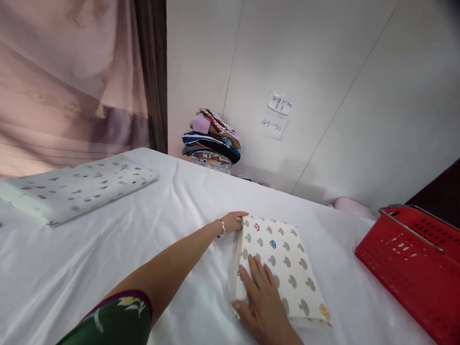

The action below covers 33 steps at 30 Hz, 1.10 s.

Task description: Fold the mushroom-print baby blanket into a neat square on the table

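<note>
A folded white cloth [287,267] with grey mushroom prints lies flat on the white-covered table [191,211]. Single mushrooms in red, blue and yellow show among the grey ones. My left hand [235,221], with a bracelet at the wrist, is closed on the cloth's far left corner; its fingertips are partly hidden at the edge. Resting palm down on the near left part of the same cloth is my right hand [263,304], open, its fingers spread and thumb near the folded left edge.
A thicker folded cloth with grey spots [89,185] lies at the table's left. On the right is a red plastic basket [411,269] with a metal handle. Beyond the far edge stands a stack of folded fabrics [212,141] against the wall, near paper notes [279,104]. A pink curtain [67,76] hangs left.
</note>
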Tool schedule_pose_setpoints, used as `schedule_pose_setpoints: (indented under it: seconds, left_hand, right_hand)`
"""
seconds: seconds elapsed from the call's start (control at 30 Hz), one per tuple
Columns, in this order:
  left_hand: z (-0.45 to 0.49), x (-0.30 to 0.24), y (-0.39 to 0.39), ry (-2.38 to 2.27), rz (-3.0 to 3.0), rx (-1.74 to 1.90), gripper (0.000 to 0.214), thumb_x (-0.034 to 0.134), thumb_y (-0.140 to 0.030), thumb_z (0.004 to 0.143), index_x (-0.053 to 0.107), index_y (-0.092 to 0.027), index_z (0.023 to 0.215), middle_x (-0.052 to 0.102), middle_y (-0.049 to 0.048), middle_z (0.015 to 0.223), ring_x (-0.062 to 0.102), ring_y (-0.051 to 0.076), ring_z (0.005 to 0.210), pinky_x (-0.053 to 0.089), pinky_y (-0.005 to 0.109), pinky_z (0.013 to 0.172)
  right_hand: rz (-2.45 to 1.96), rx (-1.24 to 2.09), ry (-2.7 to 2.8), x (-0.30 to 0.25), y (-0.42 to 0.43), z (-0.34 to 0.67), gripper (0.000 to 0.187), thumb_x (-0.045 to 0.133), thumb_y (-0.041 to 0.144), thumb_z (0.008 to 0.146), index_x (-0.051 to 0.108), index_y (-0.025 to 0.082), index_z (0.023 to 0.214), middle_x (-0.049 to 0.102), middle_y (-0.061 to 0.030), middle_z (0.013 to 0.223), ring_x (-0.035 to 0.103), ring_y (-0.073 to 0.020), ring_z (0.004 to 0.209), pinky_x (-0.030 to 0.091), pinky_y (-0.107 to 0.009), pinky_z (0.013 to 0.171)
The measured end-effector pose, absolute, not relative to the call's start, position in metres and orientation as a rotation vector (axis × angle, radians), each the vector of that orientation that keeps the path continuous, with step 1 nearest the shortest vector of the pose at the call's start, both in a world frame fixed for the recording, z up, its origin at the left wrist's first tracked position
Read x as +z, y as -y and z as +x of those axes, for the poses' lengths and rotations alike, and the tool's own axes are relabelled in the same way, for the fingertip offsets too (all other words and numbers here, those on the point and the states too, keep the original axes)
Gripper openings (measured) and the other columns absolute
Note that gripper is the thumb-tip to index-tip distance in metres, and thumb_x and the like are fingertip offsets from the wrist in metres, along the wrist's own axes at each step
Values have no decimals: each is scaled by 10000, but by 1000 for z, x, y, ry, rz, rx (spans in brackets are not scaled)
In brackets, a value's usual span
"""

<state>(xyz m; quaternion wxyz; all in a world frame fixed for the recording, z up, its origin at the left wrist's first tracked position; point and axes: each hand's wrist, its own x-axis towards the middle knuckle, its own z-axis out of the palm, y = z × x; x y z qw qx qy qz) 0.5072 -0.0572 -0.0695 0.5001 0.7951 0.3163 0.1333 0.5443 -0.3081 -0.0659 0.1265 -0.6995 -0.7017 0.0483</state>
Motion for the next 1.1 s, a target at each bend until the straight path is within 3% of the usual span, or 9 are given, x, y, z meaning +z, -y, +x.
schedule_pose_setpoints:
  seconds: [0.17,0.3,0.5,0.83,1.0,1.1]
  left_hand:
    - [509,-74,57,-758,2004,324,520,510,-146,703,524,-242,1214,674,-15,841,595,105,655,489,190,654]
    - [511,-73,57,-741,2098,350,514,532,-172,703,532,-285,1204,665,-29,968,605,130,824,468,193,762]
    - [515,-72,51,-776,2246,377,345,482,-204,751,626,-333,1036,619,-57,1101,554,160,1003,408,230,873]
    - [515,-68,52,-828,2347,361,357,474,-185,759,615,-320,1059,600,-55,1141,538,152,1035,389,219,894]
    - [515,-67,54,-863,2340,379,362,475,-194,769,599,-309,1090,584,-51,1179,522,151,1070,371,219,924]
    - [519,-69,52,-943,2304,363,318,472,-227,774,624,-297,1044,621,-27,1119,563,176,998,421,254,859]
  right_hand:
    - [-2042,169,2044,-63,309,542,641,421,520,845,241,249,1398,64,-61,1479,36,-313,1339,150,-530,1058]
    - [-2024,158,2075,-66,310,543,655,399,536,849,222,236,1404,50,-72,1479,16,-322,1337,131,-543,1054]
    - [-1959,163,2157,-72,310,541,764,470,576,793,196,220,1411,38,-102,1474,13,-338,1333,96,-555,1053]
    - [-1969,271,2171,-63,311,536,639,564,315,766,319,310,1356,-15,-38,1475,36,-315,1335,128,-536,1056]
    - [-1944,267,2147,-65,312,535,651,562,322,771,293,324,1364,-20,-25,1477,27,-294,1340,114,-515,1066]
    - [-1944,273,2118,-61,312,533,612,532,366,801,296,317,1364,-16,-26,1479,22,-281,1342,100,-504,1071]
